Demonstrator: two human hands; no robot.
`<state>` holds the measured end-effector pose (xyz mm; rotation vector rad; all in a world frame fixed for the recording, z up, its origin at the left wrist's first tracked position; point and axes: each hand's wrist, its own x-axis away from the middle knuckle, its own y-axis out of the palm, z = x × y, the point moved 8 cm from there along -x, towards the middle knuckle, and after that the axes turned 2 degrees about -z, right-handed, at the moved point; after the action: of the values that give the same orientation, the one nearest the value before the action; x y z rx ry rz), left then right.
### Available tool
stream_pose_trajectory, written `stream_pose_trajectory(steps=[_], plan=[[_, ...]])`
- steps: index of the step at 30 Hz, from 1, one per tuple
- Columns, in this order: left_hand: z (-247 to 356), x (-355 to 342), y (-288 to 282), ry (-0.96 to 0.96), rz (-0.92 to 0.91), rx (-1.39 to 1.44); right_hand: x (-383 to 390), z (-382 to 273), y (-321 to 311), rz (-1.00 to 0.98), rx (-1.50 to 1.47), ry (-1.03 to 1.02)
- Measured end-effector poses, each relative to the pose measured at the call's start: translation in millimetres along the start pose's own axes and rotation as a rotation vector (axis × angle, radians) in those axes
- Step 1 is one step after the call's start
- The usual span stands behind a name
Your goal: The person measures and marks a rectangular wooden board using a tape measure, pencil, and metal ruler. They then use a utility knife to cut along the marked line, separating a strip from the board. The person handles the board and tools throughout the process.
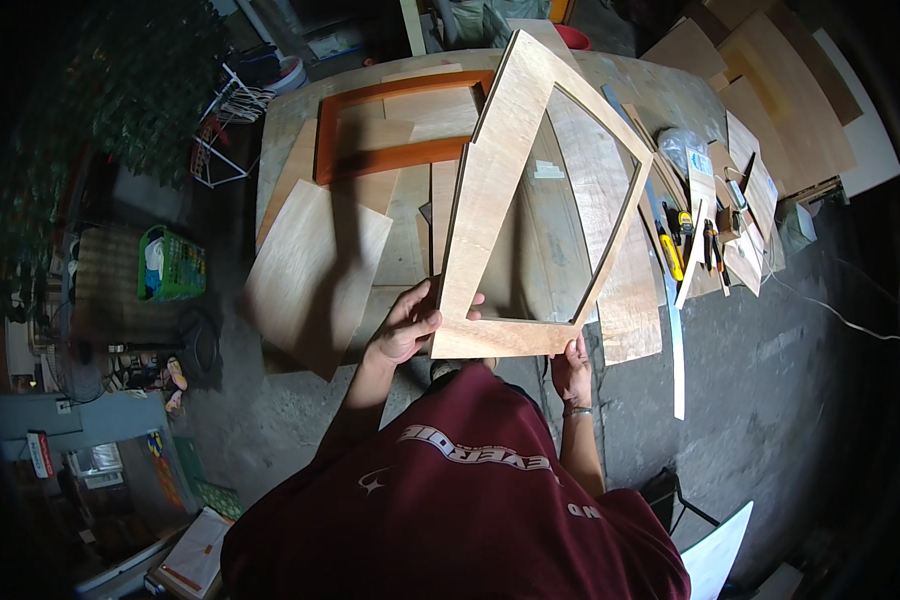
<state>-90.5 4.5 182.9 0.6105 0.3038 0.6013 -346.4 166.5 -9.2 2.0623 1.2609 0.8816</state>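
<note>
While the person in the maroon shirt [450, 490] stands close against the wood-littered tabletop [642, 76], both hands are taken up with one thing: a pale plywood frame [482, 210] with a large four-sided opening. It slants up in front of the body, over the tabletop, and I can't tell whether its far end rests on anything. The left hand [410, 322] is closed round the lower left side, thumb on the near face, fingertips showing through the opening. The right hand [571, 370] pinches the bottom edge near the right corner, thumb on top, its other fingers mostly out of my sight, a metal band [580, 411] on the wrist.

Off to the left lies an orange-brown wooden frame [400, 160], set over loose boards, with a light plywood sheet [315, 270] nearer the person, jutting past the table's edge. To the right I see a yellow-and-black utility knife [668, 255], a yellow-and-black tape measure [684, 222] just beside it, and a crumpled clear plastic bag [682, 150] farther back. A long white strip [678, 370] sticks out over the near edge, and a green plastic basket [182, 267] stands well off to the left
</note>
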Motion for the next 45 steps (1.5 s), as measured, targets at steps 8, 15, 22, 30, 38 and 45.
stream_pose_trajectory(steps=[8, 15, 22, 30, 38, 45], plan=[[-5, -7, 3, -0.019, -0.029, 0.021, 9, -5, -5, 0.014, 0.002, -0.037], [-8, -10, 0, -0.021, -0.056, 0.04, 14, -5, -9, 0.057, 0.011, -0.059], [-11, -5, -8, -0.006, -0.033, 0.091, 13, -4, -2, 0.018, 0.033, -0.052], [9, 0, -21, 0.039, -0.004, 0.055, 9, 10, -9, -0.062, 0.043, 0.07], [79, -31, -54, -0.021, -0.155, -0.177, -18, 3, 29, -0.199, 0.144, 0.142], [108, -69, -55, -0.057, -0.242, -0.204, -29, 26, 50, -0.212, 0.076, 0.097]])
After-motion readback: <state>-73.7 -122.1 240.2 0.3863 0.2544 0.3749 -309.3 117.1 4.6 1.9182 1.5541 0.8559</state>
